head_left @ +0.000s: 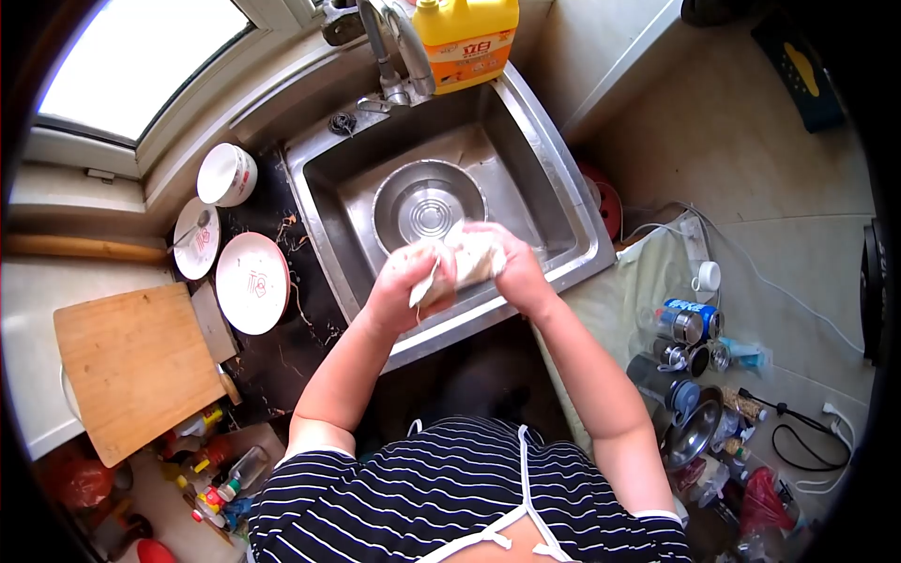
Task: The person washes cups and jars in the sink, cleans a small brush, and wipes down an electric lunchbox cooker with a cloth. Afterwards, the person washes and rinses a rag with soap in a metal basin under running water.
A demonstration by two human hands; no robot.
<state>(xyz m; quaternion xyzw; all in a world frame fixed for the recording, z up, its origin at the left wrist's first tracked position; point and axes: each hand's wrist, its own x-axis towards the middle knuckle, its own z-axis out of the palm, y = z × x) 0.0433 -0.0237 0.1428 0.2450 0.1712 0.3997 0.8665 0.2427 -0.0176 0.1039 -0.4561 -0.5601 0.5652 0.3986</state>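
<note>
A crumpled white cloth [477, 255] is bunched between my two hands above the front part of the steel sink [554, 211]. My left hand [410, 281] is closed round one end, and a loose corner hangs below its fingers. Gripping the other end is my right hand [518, 272], its fingers curled over the cloth. Behind the hands a round metal basin [430, 202] rests on the sink floor, its near edge partly hidden by them.
The faucet [399, 56] and a yellow detergent jug [466, 42] stand behind the sink. On the left are stacked bowls [227, 175], plates [251, 283], a cutting board [136, 371] and a cleaver [214, 324]. Jars and a metal bowl [693, 429] crowd the right counter.
</note>
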